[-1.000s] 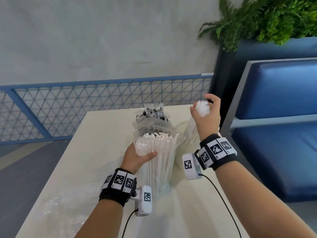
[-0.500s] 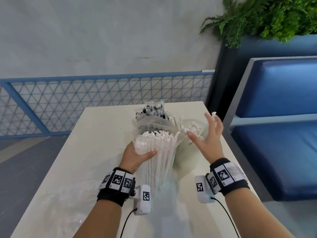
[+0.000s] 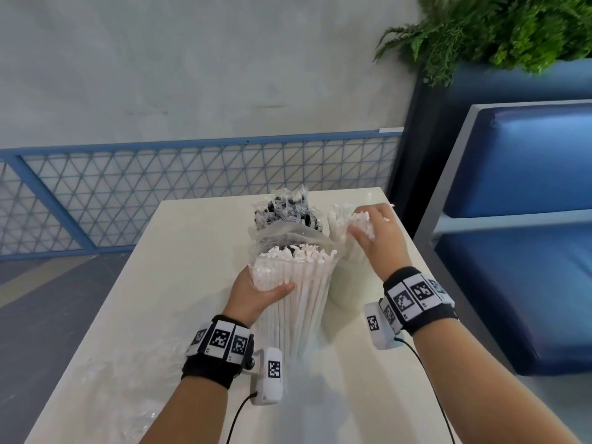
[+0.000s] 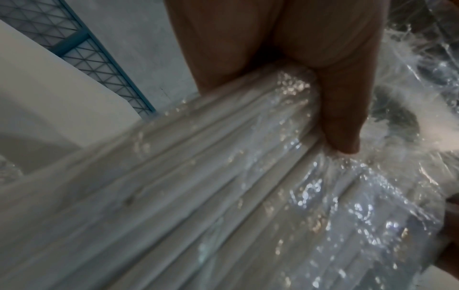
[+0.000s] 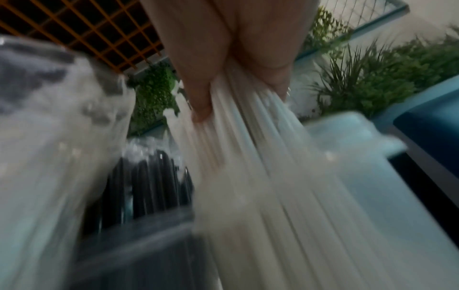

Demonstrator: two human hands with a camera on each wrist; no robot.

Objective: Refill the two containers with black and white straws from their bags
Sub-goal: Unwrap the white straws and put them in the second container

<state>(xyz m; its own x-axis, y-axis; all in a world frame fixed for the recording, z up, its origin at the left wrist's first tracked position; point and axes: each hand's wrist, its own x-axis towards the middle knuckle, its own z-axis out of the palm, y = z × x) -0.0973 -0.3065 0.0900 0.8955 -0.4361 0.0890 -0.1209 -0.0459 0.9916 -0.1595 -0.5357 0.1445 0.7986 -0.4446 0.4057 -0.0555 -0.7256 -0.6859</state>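
Note:
A clear bag of white straws [image 3: 298, 302] stands upright on the table [image 3: 198, 251]. My left hand [image 3: 256, 293] grips it near its open top, thumb across the front; in the left wrist view the thumb presses the bag [image 4: 223, 196]. To its right stands a white container [image 3: 349, 283]. My right hand [image 3: 374, 232] grips a bundle of white straws [image 3: 339, 219] that stand in it; in the right wrist view, thumb and fingers of the hand [image 5: 238, 94] close round the straws [image 5: 261, 157]. Black straws [image 3: 282, 209] in wrinkled plastic stand behind the bag.
Crumpled clear plastic [image 3: 128, 379] lies on the table's near left. A blue bench [image 3: 528, 187] runs close along the table's right edge, with a planter of ferns [image 3: 496, 27] behind it. A blue mesh railing [image 3: 160, 187] lies beyond the far edge.
My right hand came down from above with a bundle of white straws, opened over the white container, and now grips the straws standing in it. The left hand has kept its hold on the bag.

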